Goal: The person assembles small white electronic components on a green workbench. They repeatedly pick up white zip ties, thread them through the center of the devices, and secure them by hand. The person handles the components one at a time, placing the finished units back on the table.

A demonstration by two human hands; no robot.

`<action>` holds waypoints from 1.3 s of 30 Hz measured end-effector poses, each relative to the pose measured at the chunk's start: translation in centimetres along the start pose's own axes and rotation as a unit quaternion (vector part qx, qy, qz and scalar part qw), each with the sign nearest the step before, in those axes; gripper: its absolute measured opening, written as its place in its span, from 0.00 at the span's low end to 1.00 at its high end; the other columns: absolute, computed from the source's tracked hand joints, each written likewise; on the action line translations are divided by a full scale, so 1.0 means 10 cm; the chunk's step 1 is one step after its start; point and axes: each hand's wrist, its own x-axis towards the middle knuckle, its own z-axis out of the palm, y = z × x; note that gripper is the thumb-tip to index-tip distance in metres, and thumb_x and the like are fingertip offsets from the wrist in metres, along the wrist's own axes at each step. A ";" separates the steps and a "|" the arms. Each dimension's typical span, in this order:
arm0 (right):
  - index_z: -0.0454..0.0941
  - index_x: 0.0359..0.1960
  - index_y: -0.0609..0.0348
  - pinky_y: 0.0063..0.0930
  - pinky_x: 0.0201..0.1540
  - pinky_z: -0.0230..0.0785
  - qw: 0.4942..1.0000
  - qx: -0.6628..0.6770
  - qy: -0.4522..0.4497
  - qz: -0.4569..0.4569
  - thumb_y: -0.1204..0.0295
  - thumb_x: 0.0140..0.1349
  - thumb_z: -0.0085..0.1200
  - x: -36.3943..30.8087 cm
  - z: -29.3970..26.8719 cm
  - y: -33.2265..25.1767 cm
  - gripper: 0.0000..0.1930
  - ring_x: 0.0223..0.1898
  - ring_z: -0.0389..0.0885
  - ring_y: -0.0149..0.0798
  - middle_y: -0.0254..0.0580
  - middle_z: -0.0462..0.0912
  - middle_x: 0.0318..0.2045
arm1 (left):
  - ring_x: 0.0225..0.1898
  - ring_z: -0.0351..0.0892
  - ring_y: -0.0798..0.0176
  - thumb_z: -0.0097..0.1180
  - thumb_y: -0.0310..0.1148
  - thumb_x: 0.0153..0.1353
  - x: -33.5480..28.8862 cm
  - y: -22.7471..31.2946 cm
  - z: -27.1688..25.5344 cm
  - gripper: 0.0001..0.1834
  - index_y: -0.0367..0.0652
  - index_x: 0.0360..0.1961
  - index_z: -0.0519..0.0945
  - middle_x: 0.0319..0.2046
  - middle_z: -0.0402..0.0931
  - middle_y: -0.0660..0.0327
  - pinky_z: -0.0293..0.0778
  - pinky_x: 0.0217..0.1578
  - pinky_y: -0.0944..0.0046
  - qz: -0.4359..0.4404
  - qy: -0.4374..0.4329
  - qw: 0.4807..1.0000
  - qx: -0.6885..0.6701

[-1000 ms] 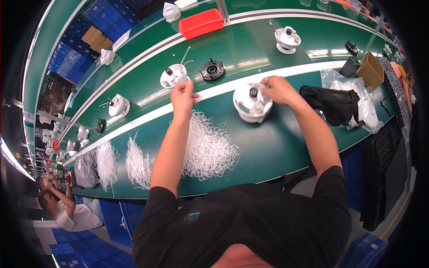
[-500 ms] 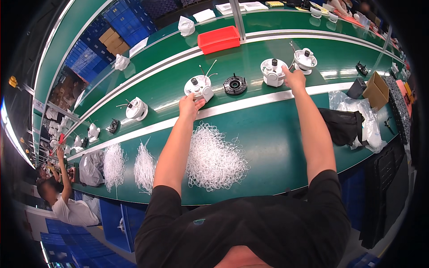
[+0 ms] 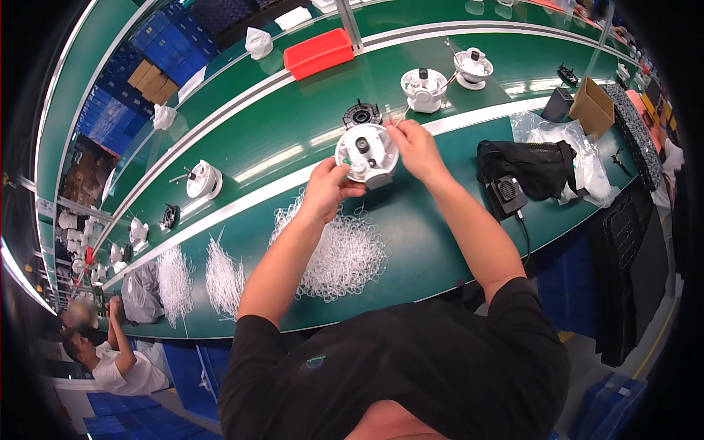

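A round white plastic housing with a black cylindrical part in its middle is lifted and tilted in front of me. My left hand is closed on its left rim, thumb on top. My right hand is closed at its upper right edge, its fingertips pinching thin white wires that stick out there. Just beyond the housing, a black ring-shaped part lies on the green belt. Below it on the near table is a big pile of looped white ties, partly behind my left forearm.
More white housings stand along the belt. A red tray sits on the far ledge. At right are a black bag, a black device with a cable and an open carton. Co-workers sit at far left.
The white housing has come up off the belt toward me in my left hand. My right hand has left the housing on the right and joined it. The view has shifted.
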 end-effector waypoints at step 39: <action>0.81 0.53 0.66 0.25 0.45 0.75 0.987 0.019 -0.141 0.072 0.69 0.71 0.50 -0.39 -0.52 -0.05 0.16 0.39 0.82 0.30 0.40 0.86 0.39 | 0.45 0.79 0.48 0.61 0.27 0.57 -0.04 -0.23 -0.11 0.09 0.46 0.39 0.81 0.38 0.76 0.56 0.75 0.42 0.51 0.250 -0.239 0.663 0.664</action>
